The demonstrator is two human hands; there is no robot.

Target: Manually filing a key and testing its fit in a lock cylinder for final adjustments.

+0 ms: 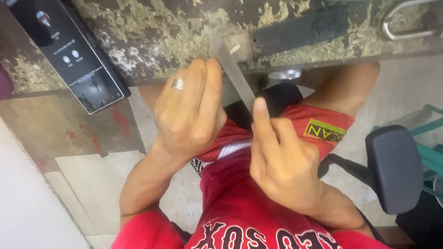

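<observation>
A flat grey metal file (234,76) runs slantwise from the bench edge down towards my body. My left hand (189,113), with a ring on one finger, pinches the file's far end between fingertips and thumb. My right hand (281,159) grips the near end, its forefinger stretched out along the blade. The file's tip rests against a small pale metal piece (236,47) at the edge of the worn workbench (152,32). How that piece is fixed is hidden.
A dark phone (69,55) with a lit screen lies on the bench at the left. A black bar (300,27) and a metal loop (406,23) sit at the right. A black chair armrest (392,166) stands beside my right leg.
</observation>
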